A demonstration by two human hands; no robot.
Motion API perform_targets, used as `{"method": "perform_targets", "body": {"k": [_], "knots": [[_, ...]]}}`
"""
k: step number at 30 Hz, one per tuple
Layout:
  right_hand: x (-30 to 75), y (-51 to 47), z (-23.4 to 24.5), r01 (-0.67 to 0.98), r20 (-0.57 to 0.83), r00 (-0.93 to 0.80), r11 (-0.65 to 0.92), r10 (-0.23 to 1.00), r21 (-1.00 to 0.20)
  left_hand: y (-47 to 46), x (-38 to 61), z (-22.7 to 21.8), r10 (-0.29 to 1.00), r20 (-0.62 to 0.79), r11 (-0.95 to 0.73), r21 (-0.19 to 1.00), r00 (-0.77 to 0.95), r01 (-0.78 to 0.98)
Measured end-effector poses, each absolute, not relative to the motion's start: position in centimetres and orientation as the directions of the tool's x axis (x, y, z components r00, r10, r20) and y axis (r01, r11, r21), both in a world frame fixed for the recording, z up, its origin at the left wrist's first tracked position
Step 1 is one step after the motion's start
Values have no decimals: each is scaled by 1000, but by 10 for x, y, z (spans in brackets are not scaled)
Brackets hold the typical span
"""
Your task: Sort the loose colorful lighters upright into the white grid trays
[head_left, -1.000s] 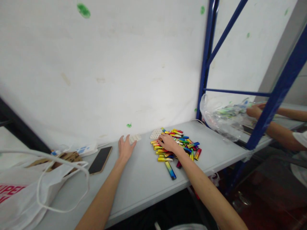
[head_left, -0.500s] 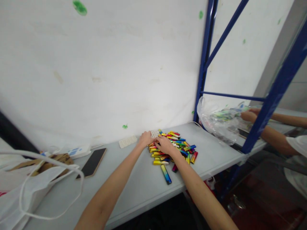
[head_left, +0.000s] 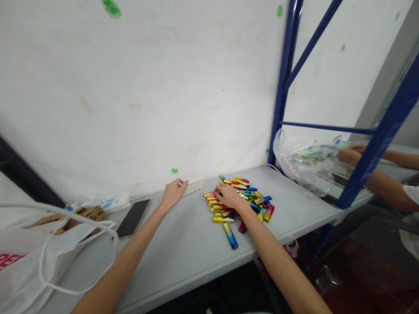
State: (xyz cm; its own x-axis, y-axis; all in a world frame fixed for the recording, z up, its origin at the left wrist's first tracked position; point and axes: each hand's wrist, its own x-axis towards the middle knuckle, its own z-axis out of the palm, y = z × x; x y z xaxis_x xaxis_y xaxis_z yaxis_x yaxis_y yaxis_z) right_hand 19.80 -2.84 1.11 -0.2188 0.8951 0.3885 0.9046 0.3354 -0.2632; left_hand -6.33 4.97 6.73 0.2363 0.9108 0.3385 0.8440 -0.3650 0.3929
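Observation:
My left hand [head_left: 173,194] lies on the grey table [head_left: 183,244] near the wall, with its fingers curled on the near end of a flat white perforated tray [head_left: 194,186]. My right hand [head_left: 227,196] rests on the left side of a pile of shiny multicoloured lighters [head_left: 248,201], fingers lying loosely over them. One blue and yellow lighter [head_left: 230,235] lies apart from the pile, towards the table's front edge.
A dark phone [head_left: 132,218] and a white power strip [head_left: 113,203] lie left of my left hand. A white bag [head_left: 32,257] stands at the far left. A blue rack post [head_left: 285,87] rises behind the pile. Beyond it, another person's hands [head_left: 349,155] work at a clear plastic bag [head_left: 303,163].
My left hand reached right to the white tray beside the pile, then drew it left along the wall. My right hand stayed on the pile of lighters.

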Motion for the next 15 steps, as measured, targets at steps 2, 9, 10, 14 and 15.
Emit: {"method": "perform_targets", "body": {"k": [2, 9, 10, 14, 15], "knots": [[198, -28, 11, 901, 390, -220, 339, 894, -270, 42, -89, 71, 916, 336, -355, 417, 221, 837], [200, -28, 9, 886, 399, -228, 359, 888, -292, 34, -121, 45, 910, 232, -410, 397, 343, 821], [201, -27, 8, 886, 399, -228, 360, 888, -294, 33, -122, 39, 890, 254, -452, 365, 380, 814], [202, -26, 7, 880, 408, -229, 368, 884, -301, 28, -122, 20, 803, 334, -591, 330, 494, 736], [203, -25, 8, 876, 413, -229, 372, 881, -306, 26, -123, 19, 794, 341, -603, 332, 504, 725]]}}
